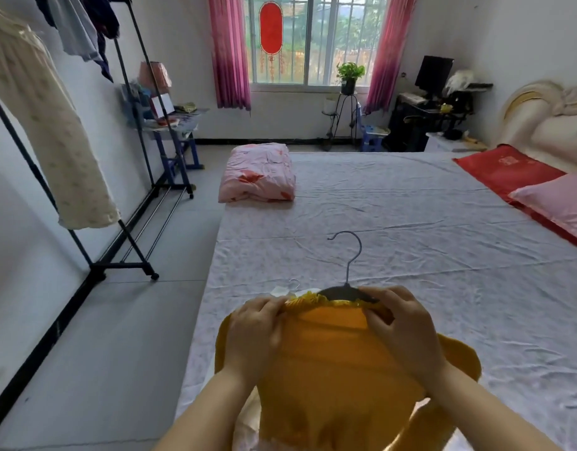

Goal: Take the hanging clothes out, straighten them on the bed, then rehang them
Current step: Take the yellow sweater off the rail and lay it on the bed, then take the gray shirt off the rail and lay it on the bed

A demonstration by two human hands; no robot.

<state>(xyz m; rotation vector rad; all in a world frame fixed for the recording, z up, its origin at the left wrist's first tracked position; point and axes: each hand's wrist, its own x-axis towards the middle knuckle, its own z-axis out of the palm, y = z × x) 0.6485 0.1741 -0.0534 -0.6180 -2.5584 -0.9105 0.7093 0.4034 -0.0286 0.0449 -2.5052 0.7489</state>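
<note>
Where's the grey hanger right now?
In the head view, the grey hanger sits low and central over the bed, in the neck of the orange garment, between the left hand and right hand.

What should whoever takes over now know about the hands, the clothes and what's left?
Left hand and right hand: each pinches the neckline of the yellow garment, over the grey hanger.
Garment lies on the bed, atop a white piece with its own hanger.
Done: yellow garment off the rack.
Left: smooth it, rehang; a cream garment hangs on the rack.
</note>
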